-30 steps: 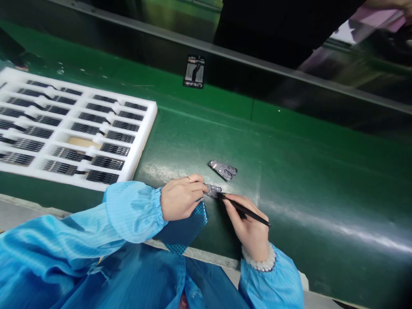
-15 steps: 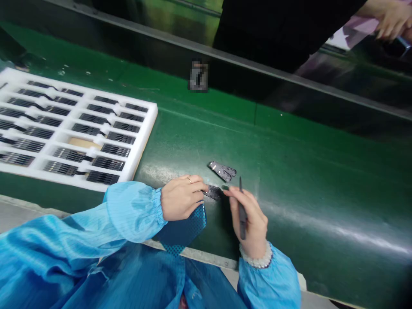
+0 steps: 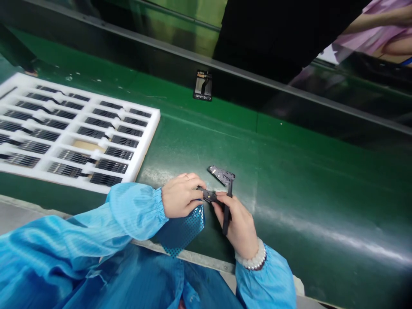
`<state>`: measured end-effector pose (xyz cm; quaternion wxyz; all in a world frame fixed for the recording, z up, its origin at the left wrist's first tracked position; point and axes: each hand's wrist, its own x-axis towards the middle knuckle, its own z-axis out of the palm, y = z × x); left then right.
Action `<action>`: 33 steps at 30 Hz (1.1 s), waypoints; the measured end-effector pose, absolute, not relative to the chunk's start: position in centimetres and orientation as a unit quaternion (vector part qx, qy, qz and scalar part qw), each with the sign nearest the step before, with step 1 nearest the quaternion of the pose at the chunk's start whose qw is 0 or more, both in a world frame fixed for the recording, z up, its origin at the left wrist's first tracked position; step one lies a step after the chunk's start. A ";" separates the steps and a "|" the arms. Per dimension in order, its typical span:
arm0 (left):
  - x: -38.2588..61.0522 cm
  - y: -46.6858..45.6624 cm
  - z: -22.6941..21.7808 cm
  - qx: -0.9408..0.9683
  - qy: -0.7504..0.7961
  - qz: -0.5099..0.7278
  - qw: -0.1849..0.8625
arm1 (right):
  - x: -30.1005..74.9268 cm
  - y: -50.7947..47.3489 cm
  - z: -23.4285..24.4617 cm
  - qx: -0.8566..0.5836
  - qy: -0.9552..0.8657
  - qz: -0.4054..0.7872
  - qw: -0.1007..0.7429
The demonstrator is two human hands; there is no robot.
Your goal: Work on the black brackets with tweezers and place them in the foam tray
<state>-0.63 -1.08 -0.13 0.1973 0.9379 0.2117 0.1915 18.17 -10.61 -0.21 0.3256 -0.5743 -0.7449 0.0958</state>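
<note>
My left hand (image 3: 183,195) is closed, its fingertips pinching the left end of a small black electronic part (image 3: 210,195). Below that hand hangs a dark blue sheet with a dotted edge (image 3: 182,234); whether the fingers grip it is hidden. My right hand (image 3: 237,221) has its thumb and forefinger on the part's right end. Black tweezers (image 3: 227,212) are tucked in the same hand, tips pointing away from me. Just beyond both hands, a second small black part (image 3: 221,174) lies on the green work surface (image 3: 289,189).
To the left is a white foam tray (image 3: 131,171) with rows of dark flat parts in slots. A phone screen assembly (image 3: 202,86) lies at the far side by a dark rail (image 3: 277,81). Another person's arm (image 3: 380,21) shows at top right.
My right hand has moved left, and its fingertips, which held a small dark piece, are now on the black part. That part is tilted differently. The tweezers have swung left with the hand.
</note>
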 end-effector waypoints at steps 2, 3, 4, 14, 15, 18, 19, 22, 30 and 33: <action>-0.6 -1.1 -0.2 0.937 0.213 0.192 0.202 | 18.7 -10.7 -0.3 -0.567 -0.743 0.092 0.343; -0.6 -1.1 -0.3 0.936 0.214 0.191 0.204 | 19.0 -10.8 -0.3 -0.564 -0.740 0.089 0.354; -0.6 -1.1 -0.3 0.935 0.216 0.190 0.208 | 19.2 -10.8 -0.3 -0.565 -0.734 0.086 0.367; -0.3 -1.0 -0.3 0.912 0.215 0.196 0.291 | 18.5 -10.7 -0.8 -0.566 -0.696 0.127 0.424; -0.3 -1.0 -0.3 0.911 0.221 0.194 0.288 | 18.6 -10.7 -0.8 -0.563 -0.698 0.124 0.424; -0.2 -1.0 -0.4 0.912 0.233 0.194 0.277 | 19.5 -10.7 -0.8 -0.574 -0.682 0.121 0.437; -0.2 -1.0 -0.4 0.912 0.234 0.194 0.275 | 19.8 -10.6 -0.7 -0.582 -0.670 0.121 0.445; -0.2 -0.9 -0.3 0.914 0.233 0.188 0.274 | 20.7 -9.5 -0.7 -0.596 -0.647 0.106 0.463; -0.5 -1.0 0.2 0.918 0.234 0.160 0.277 | 21.5 -5.3 -0.8 -0.604 -0.698 0.068 0.378; -0.5 -1.0 0.4 0.895 0.232 0.200 0.325 | 21.2 -6.5 0.0 -0.612 -0.654 0.040 0.442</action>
